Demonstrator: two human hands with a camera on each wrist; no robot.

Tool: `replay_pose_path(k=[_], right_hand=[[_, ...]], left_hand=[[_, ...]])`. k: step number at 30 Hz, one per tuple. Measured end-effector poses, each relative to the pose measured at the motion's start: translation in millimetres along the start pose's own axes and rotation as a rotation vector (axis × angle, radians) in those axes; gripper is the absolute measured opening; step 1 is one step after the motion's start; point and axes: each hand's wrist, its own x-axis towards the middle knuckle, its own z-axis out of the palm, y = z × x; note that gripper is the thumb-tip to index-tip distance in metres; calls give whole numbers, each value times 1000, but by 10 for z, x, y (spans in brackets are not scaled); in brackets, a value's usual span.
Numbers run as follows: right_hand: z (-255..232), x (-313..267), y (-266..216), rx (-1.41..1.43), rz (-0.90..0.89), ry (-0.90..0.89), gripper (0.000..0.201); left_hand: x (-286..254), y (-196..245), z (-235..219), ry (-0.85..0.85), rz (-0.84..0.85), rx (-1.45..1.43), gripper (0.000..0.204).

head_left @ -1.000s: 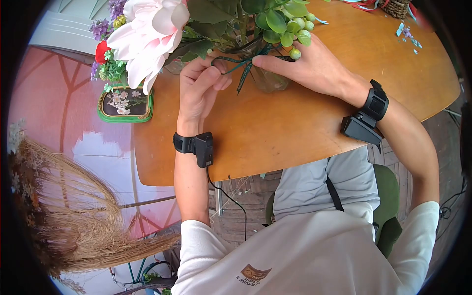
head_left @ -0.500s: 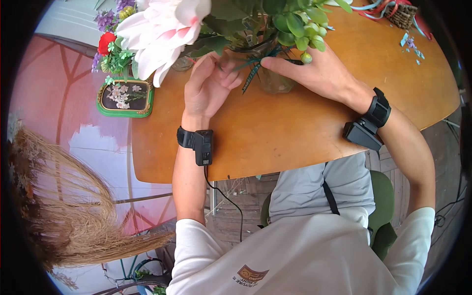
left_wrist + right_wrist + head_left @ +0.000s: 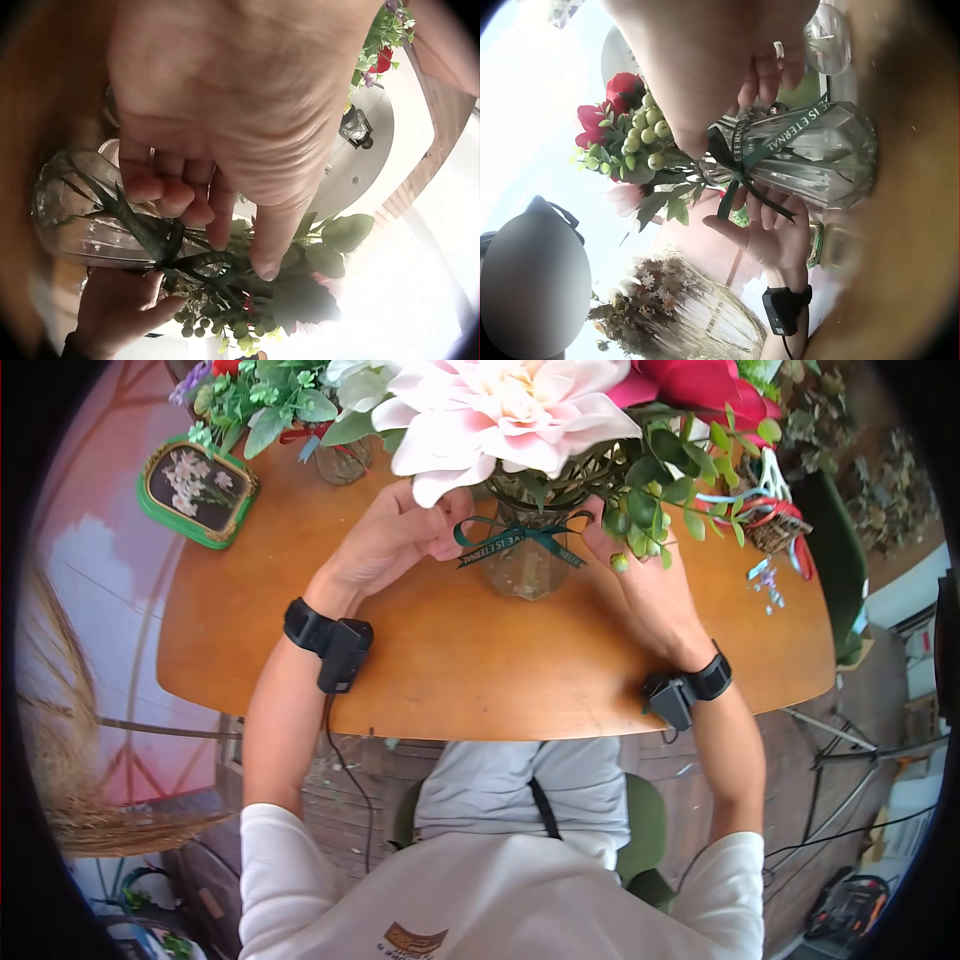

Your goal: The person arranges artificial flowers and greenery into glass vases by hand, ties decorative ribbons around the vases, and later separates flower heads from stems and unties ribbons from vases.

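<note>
A clear glass vase point(image 3: 530, 575) of artificial flowers stands on the table, with a dark green printed ribbon bow point(image 3: 520, 538) around its neck. My left hand point(image 3: 395, 540) is beside the bow's left loop; in the left wrist view its thumb point(image 3: 268, 251) stands apart from the loosely bent fingers point(image 3: 176, 196). On the other side, my right hand point(image 3: 645, 580) has its thumb point(image 3: 692, 141) right at the right loop, the fingers spread past the glass. The ribbon tails point(image 3: 795, 131) hang down the vase. A large pale pink flower point(image 3: 520, 410) leans above the left fingertips, partly hiding them.
At the left stand a green-framed flower picture point(image 3: 195, 490) and a second glass vase point(image 3: 343, 460) with flowers. A wicker basket point(image 3: 780, 530) with ribbons and small blue scraps point(image 3: 765, 585) lie at the right. Dried grass point(image 3: 60, 760) is beyond the table's left end.
The head view has swung so the vase faces me centrally. My left hand has drawn away from the ribbon loop, and the bow now sits spread across the vase's front.
</note>
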Motion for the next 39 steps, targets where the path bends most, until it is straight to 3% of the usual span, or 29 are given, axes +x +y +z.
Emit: replay_pose_path(k=[3,5,7,8,10,13,28,32,37,39], right_hand=[[25,2,-24,-36,85,-7,23],[6,29,113,-28,19,-80,23],[3,57,162,336,88,-146,18],[4,56,155,330,90,-145,18],[8,43,145,670,175,-141,17],[-66,80,316,868,171,-222,20],[-53,57,362,1122,309,-300,19],[39,34,167,1082,463,-137,16],[-53,63,344,1149,371,-324,18],[-38,52,278,1164,372,-311,20]], left_hand=[[9,38,31,9,-48,25,28],[8,65,78,23,-69,39,26],[9,35,16,-6,-74,1,24],[12,27,-8,-38,-85,-26,23],[10,14,-11,-26,-83,-24,22],[21,6,-27,-20,-89,10,23],[8,-84,-31,-53,-96,-115,23],[-2,-98,-51,-76,-91,-111,24],[6,-85,-43,-123,-41,-91,22],[8,-85,-41,-112,-49,-98,21]])
